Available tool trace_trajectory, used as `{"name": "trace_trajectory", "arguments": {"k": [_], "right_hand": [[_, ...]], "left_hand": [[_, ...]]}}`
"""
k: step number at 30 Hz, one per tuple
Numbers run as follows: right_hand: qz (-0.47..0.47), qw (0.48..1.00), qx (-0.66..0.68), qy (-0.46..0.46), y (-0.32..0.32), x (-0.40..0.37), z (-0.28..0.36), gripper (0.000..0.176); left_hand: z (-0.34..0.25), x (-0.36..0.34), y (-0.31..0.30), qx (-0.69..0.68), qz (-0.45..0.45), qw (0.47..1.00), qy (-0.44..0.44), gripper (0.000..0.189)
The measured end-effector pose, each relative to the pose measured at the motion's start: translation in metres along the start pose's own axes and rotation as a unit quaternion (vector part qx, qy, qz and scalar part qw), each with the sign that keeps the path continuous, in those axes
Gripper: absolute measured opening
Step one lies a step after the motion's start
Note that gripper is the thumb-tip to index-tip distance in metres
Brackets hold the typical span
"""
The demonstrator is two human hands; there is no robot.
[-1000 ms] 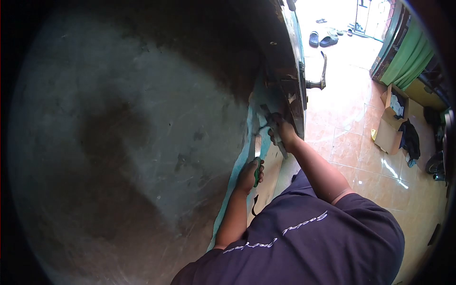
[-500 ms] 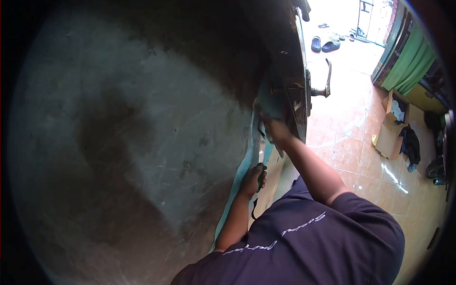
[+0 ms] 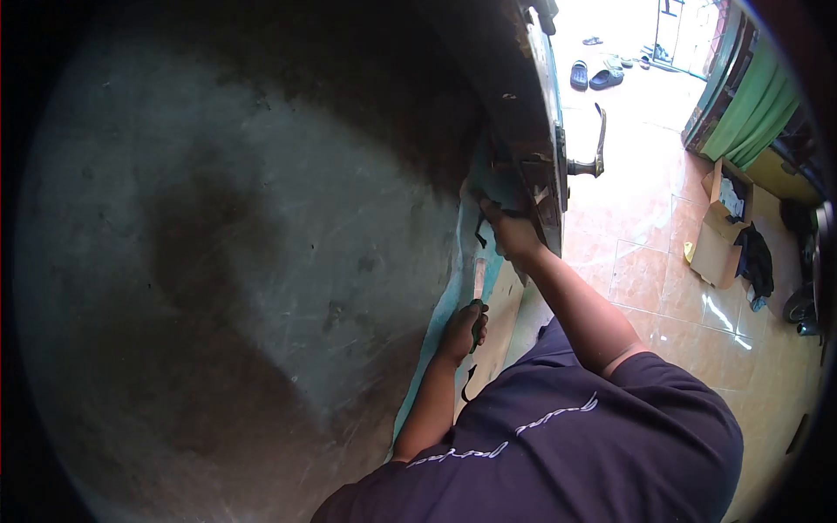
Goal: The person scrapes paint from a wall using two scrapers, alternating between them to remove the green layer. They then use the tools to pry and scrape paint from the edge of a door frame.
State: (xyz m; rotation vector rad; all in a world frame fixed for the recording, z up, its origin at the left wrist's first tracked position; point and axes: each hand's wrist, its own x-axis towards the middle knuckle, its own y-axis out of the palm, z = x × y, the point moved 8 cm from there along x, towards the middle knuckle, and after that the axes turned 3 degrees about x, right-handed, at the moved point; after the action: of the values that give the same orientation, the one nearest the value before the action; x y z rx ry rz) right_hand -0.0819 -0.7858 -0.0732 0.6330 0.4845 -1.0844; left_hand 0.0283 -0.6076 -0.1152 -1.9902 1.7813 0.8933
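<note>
My left hand [image 3: 462, 333] is closed around the green handle of a flat-bladed tool [image 3: 479, 281], its pale blade pointing up along the wall edge. A dark strap [image 3: 468, 385] hangs below that hand. Higher up, my right hand [image 3: 513, 234] is closed beside the door edge, with a dark loop-like strap [image 3: 480, 231] at its fingers. What it grips is mostly hidden by the hand and shadow. Both hands are close to a turquoise strip [image 3: 443, 318] that borders the stained grey wall [image 3: 288, 174].
A door edge [image 3: 547, 113] with a metal lever handle [image 3: 600, 144] stands just right of my right hand. Tiled floor [image 3: 649, 279] stretches beyond it. An open cardboard box [image 3: 717, 253], dark cloth [image 3: 757, 260], green curtain [image 3: 757, 109] and sandals [image 3: 606, 78] are farther right.
My right hand, blurred before, is now sharper, slightly lower and farther right, with the dark strap plainer beside it. My left hand and its tool stay almost in place.
</note>
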Motion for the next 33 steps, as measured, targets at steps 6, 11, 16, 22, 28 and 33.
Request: {"name": "trace_trajectory", "arguments": {"k": [6,11,16,22,28,33], "right_hand": [[-0.077,0.979,0.047,-0.182,0.008,0.022,0.018,0.064],[-0.047,0.989,-0.003,-0.137,-0.002,0.0,0.013,0.066],[-0.032,0.998,0.004,-0.058,0.007,0.002,0.019,0.068],[-0.126,0.942,0.027,-0.308,0.002,0.02,0.016,0.052],[-0.041,0.993,0.053,-0.1,0.001,-0.001,0.016,0.042],[-0.04,0.989,-0.076,-0.124,0.005,0.01,0.011,0.07]], "left_hand": [[0.0,0.0,0.001,0.003,0.003,1.0,0.001,0.036],[-0.002,-0.002,0.003,0.003,-0.007,1.0,-0.003,0.037],[-0.003,-0.002,0.003,0.002,-0.001,1.0,0.002,0.037],[-0.003,0.002,0.001,-0.003,0.0,1.0,0.002,0.038],[0.002,-0.006,0.001,-0.009,-0.002,1.0,-0.009,0.034],[0.002,-0.003,-0.002,-0.012,0.009,1.0,-0.003,0.033]]}}
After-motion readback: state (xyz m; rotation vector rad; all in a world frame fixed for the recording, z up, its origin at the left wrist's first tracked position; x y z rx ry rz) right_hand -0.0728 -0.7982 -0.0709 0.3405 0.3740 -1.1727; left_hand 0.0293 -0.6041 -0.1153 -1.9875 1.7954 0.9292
